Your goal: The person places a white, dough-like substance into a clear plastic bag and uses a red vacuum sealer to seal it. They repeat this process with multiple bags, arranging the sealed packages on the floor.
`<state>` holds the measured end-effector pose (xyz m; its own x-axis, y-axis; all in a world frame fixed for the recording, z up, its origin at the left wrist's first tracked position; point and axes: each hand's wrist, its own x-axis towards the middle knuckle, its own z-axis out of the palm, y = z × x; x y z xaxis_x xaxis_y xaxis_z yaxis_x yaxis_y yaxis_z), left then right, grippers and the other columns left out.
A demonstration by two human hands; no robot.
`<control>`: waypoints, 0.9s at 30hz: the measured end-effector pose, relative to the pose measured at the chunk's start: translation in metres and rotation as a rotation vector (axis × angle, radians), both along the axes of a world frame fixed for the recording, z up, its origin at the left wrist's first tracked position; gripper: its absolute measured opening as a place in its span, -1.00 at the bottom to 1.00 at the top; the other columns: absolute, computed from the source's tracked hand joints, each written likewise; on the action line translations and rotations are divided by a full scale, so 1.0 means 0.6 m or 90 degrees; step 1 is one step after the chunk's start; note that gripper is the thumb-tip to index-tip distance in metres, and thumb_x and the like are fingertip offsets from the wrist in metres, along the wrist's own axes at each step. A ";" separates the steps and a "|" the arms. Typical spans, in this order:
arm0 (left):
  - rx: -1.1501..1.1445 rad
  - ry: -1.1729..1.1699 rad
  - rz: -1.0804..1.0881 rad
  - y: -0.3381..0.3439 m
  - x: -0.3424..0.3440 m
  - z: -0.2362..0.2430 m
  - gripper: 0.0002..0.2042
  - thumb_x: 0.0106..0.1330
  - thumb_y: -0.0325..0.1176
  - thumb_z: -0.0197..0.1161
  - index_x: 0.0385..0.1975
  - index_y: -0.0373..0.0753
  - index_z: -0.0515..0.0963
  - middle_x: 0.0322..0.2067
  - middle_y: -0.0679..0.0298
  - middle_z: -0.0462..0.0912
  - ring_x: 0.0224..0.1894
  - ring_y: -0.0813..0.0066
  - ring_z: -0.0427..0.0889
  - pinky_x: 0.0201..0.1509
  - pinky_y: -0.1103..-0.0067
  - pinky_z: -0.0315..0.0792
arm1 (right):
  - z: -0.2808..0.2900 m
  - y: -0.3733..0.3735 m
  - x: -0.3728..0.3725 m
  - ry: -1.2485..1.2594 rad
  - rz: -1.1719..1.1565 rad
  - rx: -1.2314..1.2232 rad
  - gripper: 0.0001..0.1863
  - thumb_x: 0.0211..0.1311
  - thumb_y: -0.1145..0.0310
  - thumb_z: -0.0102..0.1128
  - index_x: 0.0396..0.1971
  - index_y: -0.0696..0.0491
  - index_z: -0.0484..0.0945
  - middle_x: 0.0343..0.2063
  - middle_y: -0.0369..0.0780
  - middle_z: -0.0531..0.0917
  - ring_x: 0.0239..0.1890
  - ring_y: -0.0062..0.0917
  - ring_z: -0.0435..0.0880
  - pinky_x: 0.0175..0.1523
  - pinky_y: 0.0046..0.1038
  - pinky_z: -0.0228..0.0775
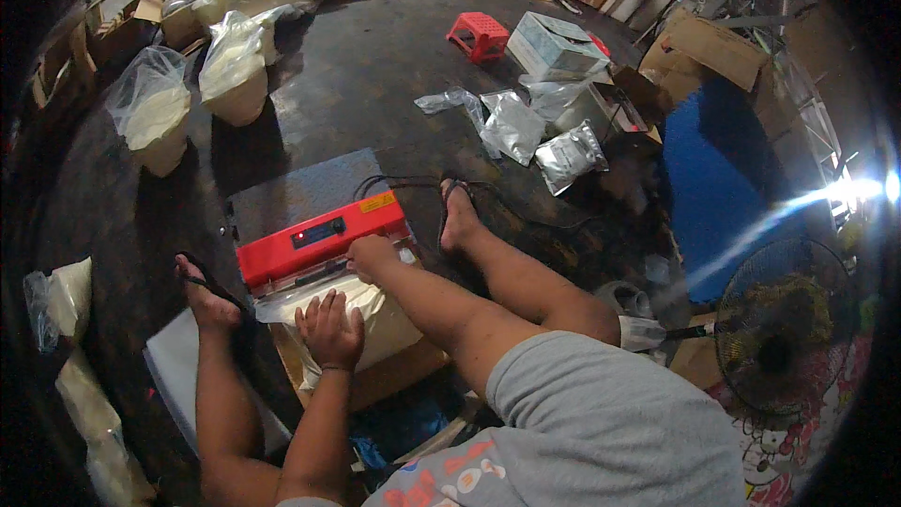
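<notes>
The left hand lies palm down, fingers extended forward. The right hand is curled, fingertips hidden, its forearm slanting forward and leftward.

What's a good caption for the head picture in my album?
Left hand on a pale bag, right hand at the red machine.

The left hand presses a cream bag.
</notes>
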<state>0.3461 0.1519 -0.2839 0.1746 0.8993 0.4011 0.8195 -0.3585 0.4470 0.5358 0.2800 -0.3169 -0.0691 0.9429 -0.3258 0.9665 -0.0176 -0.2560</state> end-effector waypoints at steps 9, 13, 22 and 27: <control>0.024 0.003 0.004 0.000 0.005 -0.005 -0.63 0.29 -0.04 0.30 0.02 -0.05 0.68 0.10 0.31 0.70 0.27 0.17 0.53 0.55 0.08 0.05 | 0.017 -0.005 0.005 0.015 -0.005 0.001 -0.74 0.21 0.04 0.38 -0.25 -0.14 0.81 -0.25 -0.15 0.79 -0.13 -0.18 0.78 0.04 -0.13 0.59; 0.021 -0.009 0.010 0.002 0.003 -0.010 -0.63 0.27 -0.08 0.33 0.03 -0.05 0.68 0.10 0.31 0.70 0.26 0.17 0.53 0.53 0.06 0.06 | 0.008 0.001 0.003 -0.006 -0.002 0.009 -0.74 0.19 0.04 0.40 -0.22 -0.16 0.82 -0.25 -0.16 0.80 -0.12 -0.18 0.78 0.06 -0.14 0.59; -0.022 -0.001 0.008 0.000 -0.005 -0.005 -0.61 0.29 -0.01 0.32 0.06 -0.01 0.67 0.13 0.36 0.67 0.26 0.21 0.52 0.52 0.09 0.06 | 0.026 -0.010 -0.003 0.010 0.019 0.005 -0.66 0.18 0.00 0.38 -0.20 -0.09 0.80 -0.19 -0.11 0.79 -0.11 -0.14 0.77 0.03 -0.11 0.60; 0.028 -0.004 0.020 -0.003 -0.001 -0.010 -0.61 0.29 0.00 0.30 0.03 -0.03 0.67 0.12 0.35 0.66 0.25 0.22 0.49 0.50 0.08 0.10 | 0.017 -0.003 0.004 0.030 0.017 -0.004 -0.68 0.23 0.03 0.39 -0.19 -0.06 0.78 -0.20 -0.12 0.79 -0.12 -0.14 0.77 0.01 -0.12 0.60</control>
<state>0.3454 0.1504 -0.2897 0.1441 0.8855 0.4418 0.8276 -0.3526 0.4367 0.5384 0.2780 -0.3069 -0.1104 0.9385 -0.3273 0.9533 0.0068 -0.3019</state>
